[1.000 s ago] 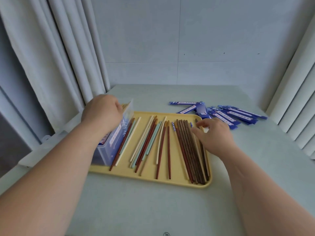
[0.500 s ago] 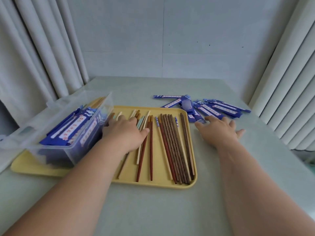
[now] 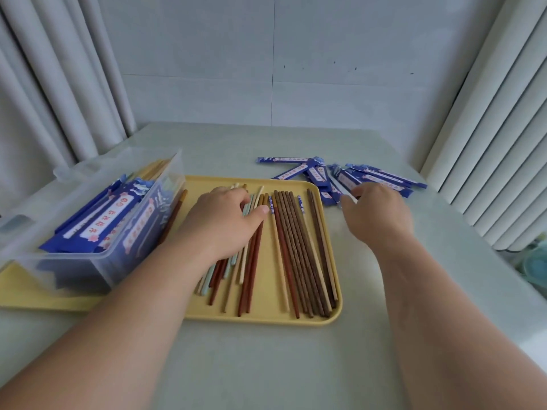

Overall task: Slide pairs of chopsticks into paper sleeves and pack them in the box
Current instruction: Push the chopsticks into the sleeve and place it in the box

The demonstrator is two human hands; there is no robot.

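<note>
A yellow tray (image 3: 296,319) holds several loose chopsticks: dark brown ones (image 3: 299,250) on the right, red, teal and cream ones (image 3: 248,276) in the middle. My left hand (image 3: 225,223) lies over the middle group, its fingers and thumb curled round a few of them. Right of the tray lies a pile of blue paper sleeves (image 3: 381,176). My right hand (image 3: 376,214) is at the pile's near edge, fingers curled, pinching a sleeve. On the tray's left end stands a clear plastic box (image 3: 74,261) with several sleeved pairs (image 3: 100,220) in it.
The grey table (image 3: 266,365) runs to a wall at the back. White curtains (image 3: 59,84) hang on the left and ribbed white blinds (image 3: 497,143) on the right. The table's right edge drops off near something teal (image 3: 535,261).
My left hand left the box and settled on the middle chopsticks. My right hand moved off the tray to the sleeve pile and curled its fingers. The view swung left, showing the whole box.
</note>
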